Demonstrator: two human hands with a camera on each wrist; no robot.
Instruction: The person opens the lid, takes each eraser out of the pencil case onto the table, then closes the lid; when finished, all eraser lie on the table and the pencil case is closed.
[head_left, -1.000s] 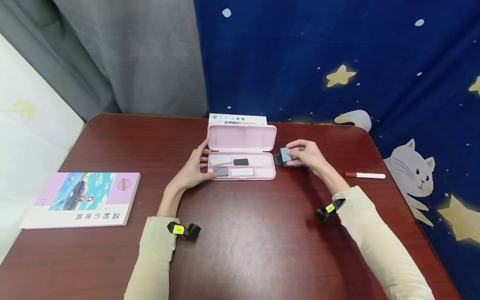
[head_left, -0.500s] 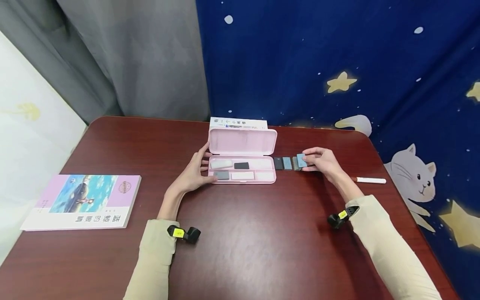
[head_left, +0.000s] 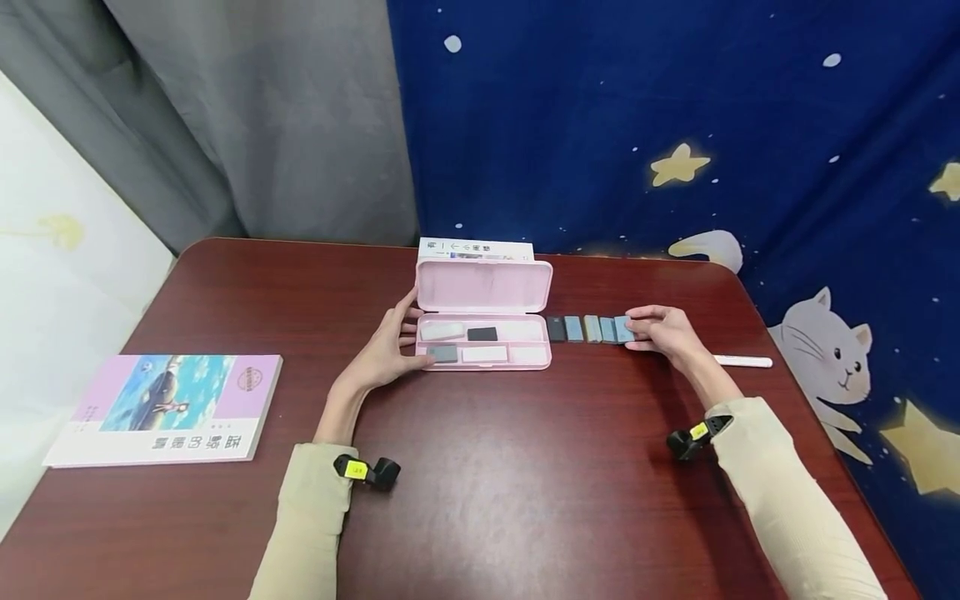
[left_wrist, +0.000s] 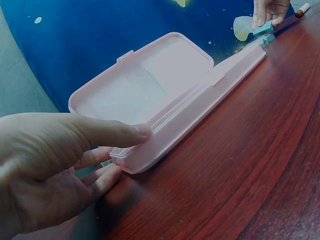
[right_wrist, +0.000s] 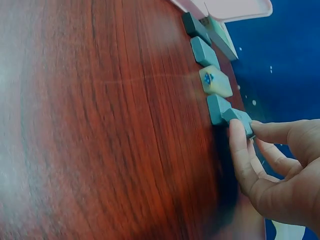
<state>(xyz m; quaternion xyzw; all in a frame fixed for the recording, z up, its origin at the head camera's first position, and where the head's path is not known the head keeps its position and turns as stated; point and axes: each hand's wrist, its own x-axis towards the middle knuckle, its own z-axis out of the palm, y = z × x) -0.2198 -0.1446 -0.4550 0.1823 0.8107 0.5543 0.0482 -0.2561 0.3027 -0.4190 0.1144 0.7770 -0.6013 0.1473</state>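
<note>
The right grip [head_left: 666, 332] is pinching a blue block [right_wrist: 239, 120] between thumb and fingertips at the right end of a short row on the desk [head_left: 487, 467]. From the wrist view that block looks tipped, overlapping its blue neighbour [right_wrist: 218, 109] — whether its underside touches the wood I cannot tell. I'd level it first, then bring it down flat beside that neighbour, easing it left without shoving the pale block [head_left: 592, 329] farther along; releasing while tilted could let it topple. Thumb and fingers should part gently, outward to the right. The right forearm slants in from the near right, wrist raised, fingers reaching left. Over on the left, the left grip [head_left: 382, 346] clasps the left end of the open pink case [head_left: 483, 286], thumb over the near rim and fingers around the outer side — a good steady anchor, I'd say, with that forearm coming up from the near left.
</note>
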